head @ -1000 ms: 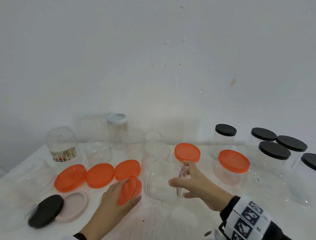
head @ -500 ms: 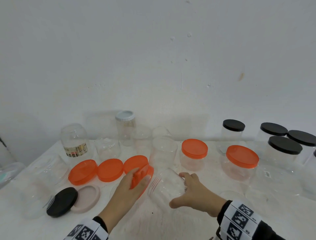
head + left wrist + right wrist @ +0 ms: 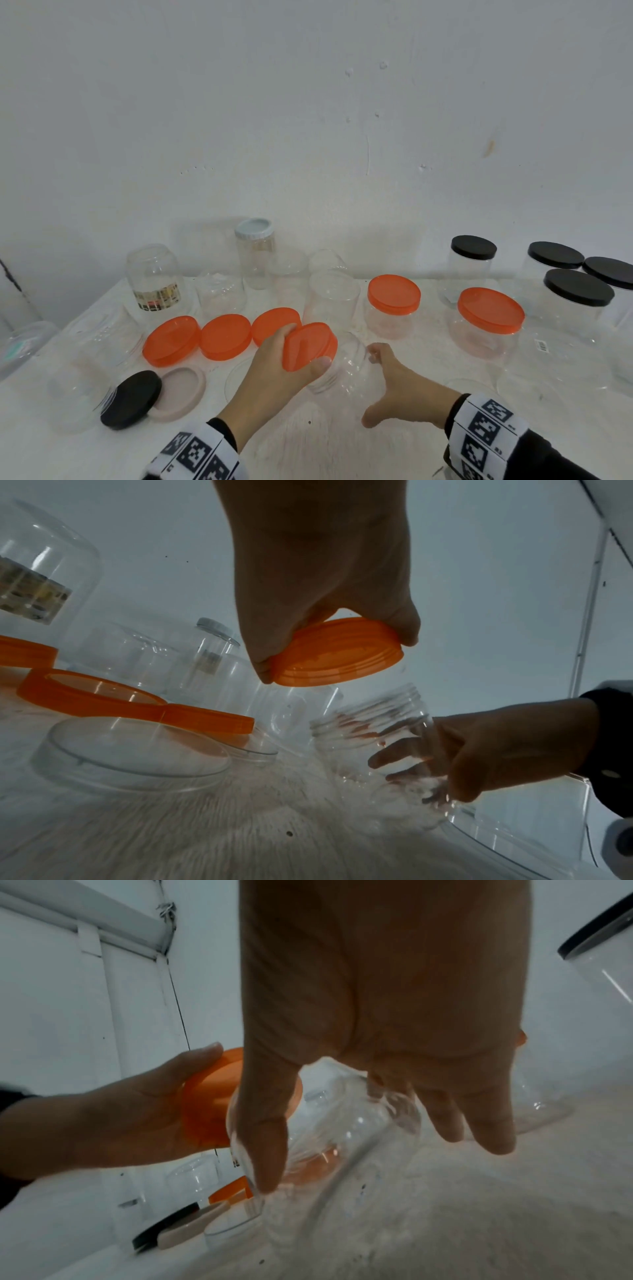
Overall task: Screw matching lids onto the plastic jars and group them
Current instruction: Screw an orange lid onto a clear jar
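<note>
The left hand (image 3: 274, 370) has its grip tight on an orange lid (image 3: 310, 346), thumb and fingers pinching the rim so the open side faces the clear jar (image 3: 342, 366). The right hand (image 3: 404, 387) has its grip wrapped round that jar and tips its mouth toward the lid, so the two can meet. The lid sits right at the jar's mouth, not yet turned on, I think. Just past the left grip, three more orange lids (image 3: 224, 337) wait on the tabletop (image 3: 325, 445), close for the next jars.
</note>
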Demonstrator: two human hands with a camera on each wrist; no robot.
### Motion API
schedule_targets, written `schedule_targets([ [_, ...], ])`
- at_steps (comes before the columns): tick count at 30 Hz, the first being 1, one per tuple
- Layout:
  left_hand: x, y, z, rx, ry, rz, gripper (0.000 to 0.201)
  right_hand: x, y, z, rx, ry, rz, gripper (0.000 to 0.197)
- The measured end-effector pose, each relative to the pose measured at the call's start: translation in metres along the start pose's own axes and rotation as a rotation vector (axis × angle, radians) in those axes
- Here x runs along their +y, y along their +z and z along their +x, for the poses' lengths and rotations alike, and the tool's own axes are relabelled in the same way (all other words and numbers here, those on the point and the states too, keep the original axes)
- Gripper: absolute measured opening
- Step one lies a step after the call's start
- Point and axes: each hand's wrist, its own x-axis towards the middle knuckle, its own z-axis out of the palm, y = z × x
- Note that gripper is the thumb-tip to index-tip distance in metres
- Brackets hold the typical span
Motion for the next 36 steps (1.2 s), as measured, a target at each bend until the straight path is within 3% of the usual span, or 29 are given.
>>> schedule_targets([
  [6,0.008,0.011,-0.001,-0.063,0.030,0.051,0.119,0.007,-0.005,-0.005,-0.038,0.015,0.017,0.115],
  [11,0.012,0.022,-0.002,-0.111,0.071,0.099,0.107,0.009,0.001,-0.003,-0.063,0.022,0.132,0.093],
  [18,0.011,0.037,-0.002,-0.183,0.102,0.243,0.109,0.009,0.011,-0.001,-0.074,-0.006,0.184,0.105],
  [29,0.003,0.038,-0.003,-0.218,0.107,0.245,0.118,0.011,0.013,-0.002,-0.076,-0.016,0.133,0.101],
  [32,0.002,0.036,-0.004,-0.241,0.099,0.168,0.127,0.009,0.010,-0.002,-0.086,-0.001,0.084,0.107],
  [36,-0.009,0.024,-0.005,-0.286,0.041,0.042,0.140,-0.004,-0.005,-0.006,-0.109,-0.026,-0.024,0.128],
])
